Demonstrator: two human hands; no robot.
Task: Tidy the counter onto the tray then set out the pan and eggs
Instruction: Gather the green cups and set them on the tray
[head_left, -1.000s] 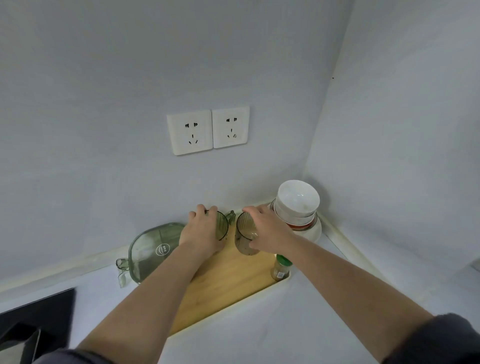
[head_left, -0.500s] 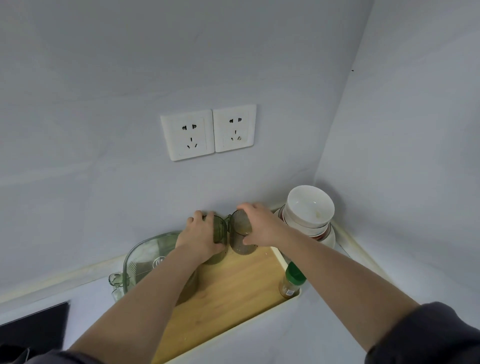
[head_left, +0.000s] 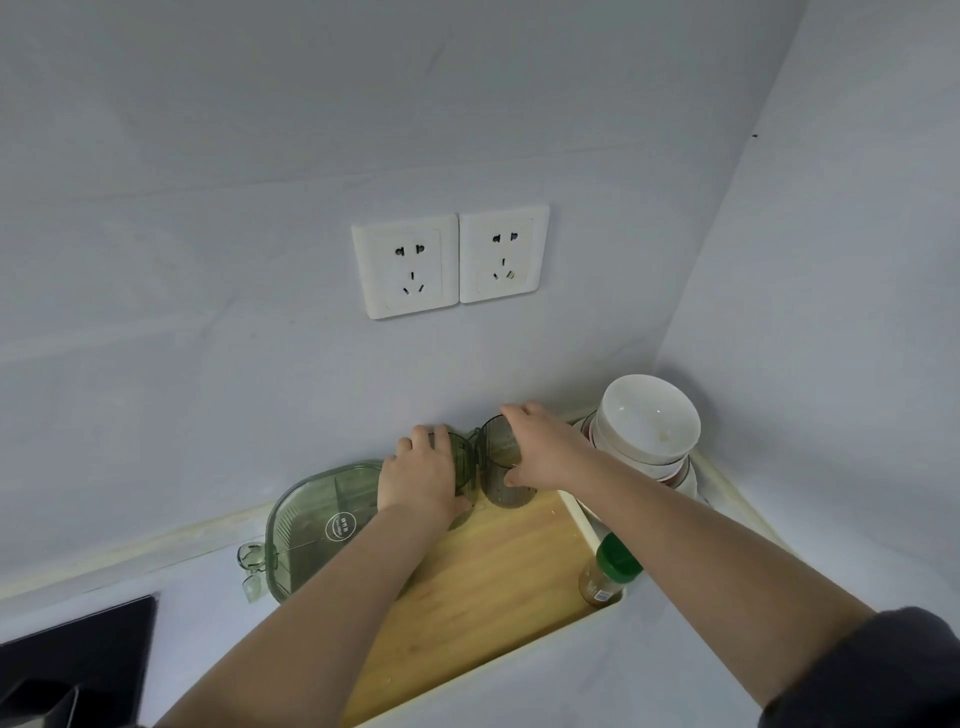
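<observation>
Both arms out fwd; left hand (head_left: 422, 480) grips left cup (head_left: 462, 460), right hand (head_left: 548, 457) grips right cup (head_left: 496, 449).

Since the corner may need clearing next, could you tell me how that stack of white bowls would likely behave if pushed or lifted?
The stack of white bowls looks ceramic, so probably heavy and breakable. Its top bowl sits tilted, so a push might make it slide or tip. The glossy sides could be slippery.
</observation>
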